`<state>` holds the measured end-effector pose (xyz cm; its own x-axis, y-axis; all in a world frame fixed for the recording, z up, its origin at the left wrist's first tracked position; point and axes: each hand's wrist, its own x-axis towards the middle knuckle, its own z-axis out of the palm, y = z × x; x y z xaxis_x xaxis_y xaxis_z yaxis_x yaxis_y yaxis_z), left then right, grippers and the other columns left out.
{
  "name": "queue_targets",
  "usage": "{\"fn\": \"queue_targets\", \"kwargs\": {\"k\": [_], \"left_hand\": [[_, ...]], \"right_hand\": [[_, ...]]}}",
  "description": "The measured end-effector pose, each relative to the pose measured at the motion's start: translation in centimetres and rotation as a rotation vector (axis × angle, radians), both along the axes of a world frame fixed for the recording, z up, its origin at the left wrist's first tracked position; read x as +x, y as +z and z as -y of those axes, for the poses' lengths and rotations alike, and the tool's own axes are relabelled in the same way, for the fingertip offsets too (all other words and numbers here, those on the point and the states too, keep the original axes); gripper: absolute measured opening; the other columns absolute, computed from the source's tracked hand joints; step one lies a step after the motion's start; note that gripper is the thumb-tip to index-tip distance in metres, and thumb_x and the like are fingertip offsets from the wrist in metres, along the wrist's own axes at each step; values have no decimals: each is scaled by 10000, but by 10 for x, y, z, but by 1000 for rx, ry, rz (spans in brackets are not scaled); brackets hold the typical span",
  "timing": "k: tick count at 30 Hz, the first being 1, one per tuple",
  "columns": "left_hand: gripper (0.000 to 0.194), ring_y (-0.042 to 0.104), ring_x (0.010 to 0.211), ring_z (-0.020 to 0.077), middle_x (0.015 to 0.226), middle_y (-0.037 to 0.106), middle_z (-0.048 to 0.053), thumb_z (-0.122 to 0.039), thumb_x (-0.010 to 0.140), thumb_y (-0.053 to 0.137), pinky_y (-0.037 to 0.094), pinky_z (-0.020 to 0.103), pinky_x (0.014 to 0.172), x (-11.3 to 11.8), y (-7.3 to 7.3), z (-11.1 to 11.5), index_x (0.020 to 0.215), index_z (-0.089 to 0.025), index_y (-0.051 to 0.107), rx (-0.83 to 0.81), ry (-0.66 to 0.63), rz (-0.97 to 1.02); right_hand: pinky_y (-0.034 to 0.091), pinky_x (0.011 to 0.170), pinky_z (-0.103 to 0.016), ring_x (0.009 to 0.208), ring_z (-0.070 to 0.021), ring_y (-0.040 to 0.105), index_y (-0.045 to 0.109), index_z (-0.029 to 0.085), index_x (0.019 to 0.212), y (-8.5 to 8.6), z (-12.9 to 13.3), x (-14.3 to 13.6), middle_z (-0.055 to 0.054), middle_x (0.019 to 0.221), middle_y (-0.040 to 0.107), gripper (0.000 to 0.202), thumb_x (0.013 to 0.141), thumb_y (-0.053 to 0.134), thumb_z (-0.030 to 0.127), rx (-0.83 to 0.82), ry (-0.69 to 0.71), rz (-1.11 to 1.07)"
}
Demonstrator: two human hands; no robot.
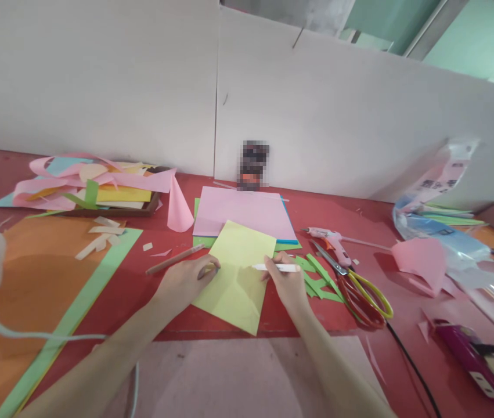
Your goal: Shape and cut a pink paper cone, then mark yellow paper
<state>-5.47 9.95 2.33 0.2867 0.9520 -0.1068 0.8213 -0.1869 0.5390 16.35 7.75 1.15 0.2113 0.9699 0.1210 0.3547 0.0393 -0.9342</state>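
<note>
A sheet of pale yellow paper (240, 284) lies at an angle in front of me, with faint crease lines near its middle. My right hand (288, 280) grips a white marker pen (288, 268), its tip pointing left over the sheet. At the sheet's left edge rests my left hand (190, 273), fingers curled and pressed together. Whatever is between them, if anything, is too small to make out. A brown stick-like pen (172, 259) lies just beyond that hand. Behind the yellow sheet is a stack of pink paper (242, 215) with blue and green edges.
Scissors (351, 281), a pink glue gun (331, 241) and green paper strips (316, 278) lie right. A pink paper cone (179, 206) stands beside a scrap-filled tray (142, 209). Orange sheets (46, 267) cover the left; a magenta power strip (473, 360) is at lower right.
</note>
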Motion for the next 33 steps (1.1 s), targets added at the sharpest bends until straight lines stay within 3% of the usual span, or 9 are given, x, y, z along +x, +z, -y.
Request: {"fn": "queue_targets", "kwargs": {"k": [5, 12, 33], "left_hand": [[214, 591, 651, 151, 642, 614, -32, -335, 815, 405, 289, 223, 499, 0, 0, 0, 915, -275, 584, 17, -5, 5], [194, 592, 691, 149, 718, 638, -37, -329, 816, 410, 294, 216, 503, -2, -3, 1, 912, -277, 570, 4, -19, 49], [203, 599, 704, 155, 742, 655, -36, -338, 818, 420, 288, 220, 508, -1, -3, -1, 934, -277, 575, 12, -19, -1]], "right_hand": [[419, 522, -250, 475, -145, 559, 447, 216, 585, -1, 0, 0, 18, 494, 613, 277, 778, 520, 401, -16, 32, 16], [423, 523, -258, 481, -159, 567, 419, 225, 591, -1, 1, 1, 23, 483, 603, 277, 769, 536, 402, -8, -43, -17], [412, 509, -238, 449, -133, 547, 466, 204, 555, 2, 0, 0, 19, 450, 603, 267, 764, 539, 352, -61, 73, 5]]}}
